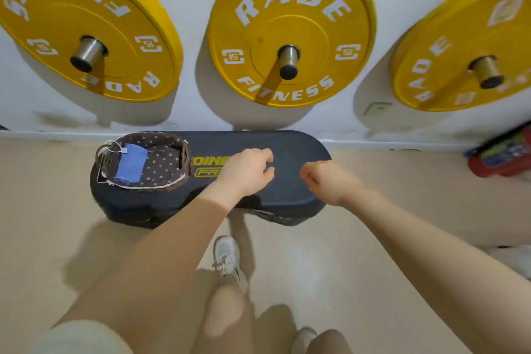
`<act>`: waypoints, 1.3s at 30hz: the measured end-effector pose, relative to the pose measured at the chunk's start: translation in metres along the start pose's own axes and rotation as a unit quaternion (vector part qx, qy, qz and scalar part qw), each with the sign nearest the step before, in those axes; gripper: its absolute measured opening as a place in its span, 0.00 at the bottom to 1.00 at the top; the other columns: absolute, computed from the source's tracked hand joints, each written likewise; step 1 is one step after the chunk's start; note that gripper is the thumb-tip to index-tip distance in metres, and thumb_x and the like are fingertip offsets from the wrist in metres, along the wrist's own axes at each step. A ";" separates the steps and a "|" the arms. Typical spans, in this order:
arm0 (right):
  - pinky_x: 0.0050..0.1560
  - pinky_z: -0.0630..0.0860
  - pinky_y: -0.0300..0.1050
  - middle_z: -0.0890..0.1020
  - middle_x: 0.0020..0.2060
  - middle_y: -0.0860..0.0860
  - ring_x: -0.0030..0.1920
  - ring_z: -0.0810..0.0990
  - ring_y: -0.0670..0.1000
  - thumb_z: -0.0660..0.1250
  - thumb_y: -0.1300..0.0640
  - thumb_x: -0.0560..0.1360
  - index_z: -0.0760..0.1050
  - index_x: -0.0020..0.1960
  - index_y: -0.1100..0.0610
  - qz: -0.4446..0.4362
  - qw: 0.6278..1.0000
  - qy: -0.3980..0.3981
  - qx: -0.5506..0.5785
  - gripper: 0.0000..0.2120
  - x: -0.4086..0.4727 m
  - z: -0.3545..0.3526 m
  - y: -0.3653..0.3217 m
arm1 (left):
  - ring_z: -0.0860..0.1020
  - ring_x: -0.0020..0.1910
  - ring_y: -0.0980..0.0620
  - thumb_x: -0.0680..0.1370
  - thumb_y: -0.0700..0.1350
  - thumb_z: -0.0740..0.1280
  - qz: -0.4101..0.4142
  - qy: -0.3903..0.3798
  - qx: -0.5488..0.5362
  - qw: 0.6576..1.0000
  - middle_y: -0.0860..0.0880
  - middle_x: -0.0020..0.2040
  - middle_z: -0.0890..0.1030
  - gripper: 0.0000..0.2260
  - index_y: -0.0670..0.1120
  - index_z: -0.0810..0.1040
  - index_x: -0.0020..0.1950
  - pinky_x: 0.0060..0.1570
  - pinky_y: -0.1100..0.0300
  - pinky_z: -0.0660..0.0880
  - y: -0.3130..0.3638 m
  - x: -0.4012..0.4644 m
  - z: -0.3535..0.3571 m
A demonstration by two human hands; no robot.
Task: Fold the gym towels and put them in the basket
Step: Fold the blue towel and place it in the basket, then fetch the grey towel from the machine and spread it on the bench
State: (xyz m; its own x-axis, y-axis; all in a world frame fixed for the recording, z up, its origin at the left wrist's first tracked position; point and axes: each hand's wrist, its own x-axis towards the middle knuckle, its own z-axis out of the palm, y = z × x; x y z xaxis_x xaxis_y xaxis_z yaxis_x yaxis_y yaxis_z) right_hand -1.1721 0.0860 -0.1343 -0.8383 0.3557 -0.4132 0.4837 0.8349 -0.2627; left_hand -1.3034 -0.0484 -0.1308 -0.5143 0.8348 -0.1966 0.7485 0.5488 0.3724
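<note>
A folded blue towel lies in a brown wicker basket with a dotted fabric lining. The basket stands on the left end of a black padded bench. My left hand hovers over the bench's middle, just right of the basket, fingers loosely curled and holding nothing. My right hand hangs over the bench's right half, also loosely curled and empty. No other towel is in view.
Three yellow weight plates hang on pegs on the white wall behind the bench. A red and multicoloured bag lies on the floor at the right. My feet in white shoes stand on the beige floor before the bench.
</note>
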 end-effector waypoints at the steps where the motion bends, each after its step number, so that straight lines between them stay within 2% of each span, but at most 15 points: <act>1: 0.47 0.74 0.49 0.78 0.52 0.56 0.51 0.76 0.61 0.53 0.60 0.77 0.72 0.55 0.57 0.017 1.000 0.000 0.011 0.11 -0.032 -0.010 0.003 | 0.75 0.55 0.45 0.77 0.47 0.60 0.011 -0.004 -0.005 1.000 0.48 0.54 0.79 0.12 0.46 0.73 0.59 0.50 0.53 0.74 0.026 -0.018 -0.010; 3: 0.43 0.70 0.46 0.78 0.52 0.57 0.50 0.76 0.60 0.53 0.60 0.78 0.72 0.53 0.58 0.040 0.999 0.003 0.020 0.10 -0.092 -0.026 0.011 | 0.76 0.53 0.45 0.77 0.47 0.60 0.039 -0.014 -0.008 0.999 0.49 0.51 0.80 0.10 0.46 0.73 0.56 0.48 0.54 0.75 0.071 -0.050 -0.027; 6: 0.50 0.75 0.49 0.78 0.55 0.58 0.54 0.76 0.61 0.53 0.59 0.78 0.73 0.57 0.59 0.085 0.996 0.011 0.020 0.13 -0.170 -0.040 0.020 | 0.75 0.52 0.47 0.77 0.47 0.60 0.095 -0.033 0.010 0.995 0.50 0.50 0.80 0.08 0.47 0.73 0.54 0.43 0.56 0.72 0.125 -0.089 -0.045; 8: 0.55 0.75 0.51 0.78 0.56 0.58 0.56 0.76 0.61 0.53 0.59 0.78 0.73 0.59 0.59 0.125 0.991 0.023 0.042 0.14 -0.218 -0.041 0.024 | 0.75 0.51 0.47 0.77 0.47 0.60 0.137 -0.047 0.029 0.989 0.51 0.49 0.79 0.07 0.47 0.73 0.52 0.41 0.57 0.70 0.155 -0.111 -0.052; 12: 0.55 0.75 0.49 0.79 0.57 0.56 0.57 0.76 0.59 0.54 0.58 0.79 0.74 0.60 0.56 0.211 0.968 0.069 0.114 0.14 -0.307 -0.022 0.027 | 0.75 0.49 0.47 0.77 0.46 0.59 0.227 -0.080 0.059 0.969 0.50 0.48 0.79 0.08 0.46 0.74 0.53 0.39 0.58 0.68 0.206 -0.148 -0.050; 16: 0.55 0.74 0.48 0.80 0.57 0.56 0.57 0.76 0.58 0.55 0.58 0.78 0.74 0.60 0.56 0.321 0.924 0.116 0.174 0.14 -0.389 0.017 0.021 | 0.73 0.44 0.49 0.78 0.46 0.58 0.317 -0.134 0.072 0.936 0.49 0.50 0.80 0.10 0.46 0.73 0.56 0.39 0.58 0.69 0.245 -0.180 -0.029; 20: 0.55 0.72 0.47 0.79 0.57 0.57 0.58 0.76 0.59 0.55 0.59 0.78 0.74 0.60 0.58 0.414 0.877 0.133 0.207 0.14 -0.470 0.050 0.004 | 0.76 0.50 0.46 0.78 0.46 0.59 0.394 -0.202 0.078 0.893 0.48 0.52 0.80 0.11 0.44 0.73 0.57 0.43 0.59 0.69 0.293 -0.218 -0.004; 23: 0.55 0.72 0.47 0.80 0.56 0.57 0.57 0.76 0.58 0.55 0.59 0.78 0.75 0.59 0.59 0.468 0.838 0.165 0.226 0.14 -0.526 0.064 -0.002 | 0.77 0.50 0.45 0.77 0.45 0.60 0.438 -0.238 0.071 0.864 0.47 0.52 0.80 0.10 0.44 0.73 0.56 0.49 0.54 0.75 0.334 -0.247 0.011; 25: 0.53 0.71 0.46 0.80 0.54 0.57 0.55 0.76 0.58 0.55 0.60 0.78 0.75 0.58 0.60 0.502 0.812 0.188 0.232 0.13 -0.561 0.071 -0.002 | 0.77 0.49 0.45 0.77 0.46 0.61 0.473 -0.244 0.071 0.844 0.47 0.51 0.80 0.09 0.44 0.74 0.54 0.49 0.52 0.76 0.362 -0.264 0.019; 28: 0.47 0.68 0.42 0.81 0.53 0.56 0.54 0.77 0.57 0.54 0.60 0.79 0.75 0.59 0.60 0.542 0.778 0.215 0.235 0.14 -0.604 0.081 0.000 | 0.77 0.47 0.46 0.77 0.46 0.61 0.523 -0.242 0.069 0.815 0.48 0.50 0.80 0.09 0.44 0.74 0.54 0.47 0.55 0.75 0.405 -0.287 0.028; 32: 0.50 0.72 0.45 0.81 0.52 0.53 0.55 0.77 0.56 0.54 0.59 0.79 0.75 0.58 0.57 0.590 0.734 0.237 0.240 0.14 -0.654 0.099 0.016 | 0.74 0.43 0.49 0.77 0.46 0.61 0.567 -0.240 0.075 0.785 0.49 0.49 0.80 0.09 0.44 0.73 0.54 0.44 0.56 0.72 0.463 -0.313 0.052; 36: 0.50 0.74 0.48 0.81 0.49 0.54 0.51 0.77 0.57 0.55 0.59 0.78 0.76 0.54 0.57 0.627 0.690 0.256 0.256 0.12 -0.711 0.125 0.053 | 0.75 0.43 0.49 0.77 0.46 0.61 0.591 -0.257 0.073 0.762 0.49 0.48 0.80 0.08 0.44 0.73 0.53 0.45 0.55 0.74 0.529 -0.341 0.094; 39: 0.47 0.73 0.48 0.79 0.46 0.53 0.48 0.77 0.57 0.56 0.58 0.77 0.76 0.51 0.58 0.640 0.675 0.262 0.258 0.10 -0.761 0.143 0.096 | 0.76 0.44 0.49 0.77 0.46 0.60 0.607 -0.264 0.077 0.746 0.49 0.49 0.80 0.09 0.44 0.73 0.55 0.46 0.55 0.74 0.588 -0.365 0.130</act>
State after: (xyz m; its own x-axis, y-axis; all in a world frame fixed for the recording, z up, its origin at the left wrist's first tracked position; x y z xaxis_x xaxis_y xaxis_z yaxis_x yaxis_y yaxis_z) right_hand -0.4517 -0.1642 0.0302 0.4405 0.8593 -0.2601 0.8053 -0.5062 -0.3085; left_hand -0.6212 -0.0242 0.0415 0.7875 0.5994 -0.1435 0.5882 -0.6613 0.4655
